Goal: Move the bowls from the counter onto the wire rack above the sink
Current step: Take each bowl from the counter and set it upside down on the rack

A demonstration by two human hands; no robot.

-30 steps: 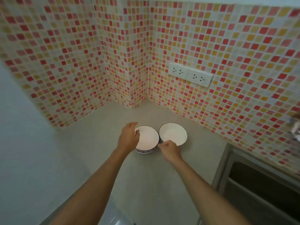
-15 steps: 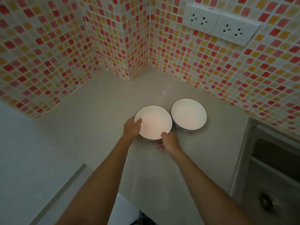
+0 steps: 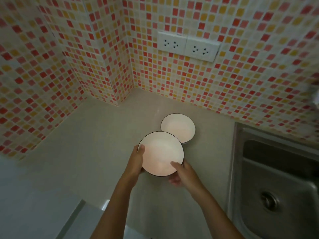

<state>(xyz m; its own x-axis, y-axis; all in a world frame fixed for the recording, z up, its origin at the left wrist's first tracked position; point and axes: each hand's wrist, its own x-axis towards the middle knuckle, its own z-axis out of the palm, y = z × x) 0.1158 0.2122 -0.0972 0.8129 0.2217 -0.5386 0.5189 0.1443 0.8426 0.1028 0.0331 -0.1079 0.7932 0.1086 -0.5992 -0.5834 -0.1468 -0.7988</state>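
White near bowl (image 3: 161, 152) in both grips (left hand (image 3: 136, 163), right hand (image 3: 183, 175)); bare counter (image 3: 89, 152) leftward.

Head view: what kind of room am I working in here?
Most likely a home kitchen corner. A stainless steel sink is set into the pale stone counter, red-and-yellow mosaic wall tiles form a backsplash, and two white wall sockets sit above two white dark-rimmed bowls.
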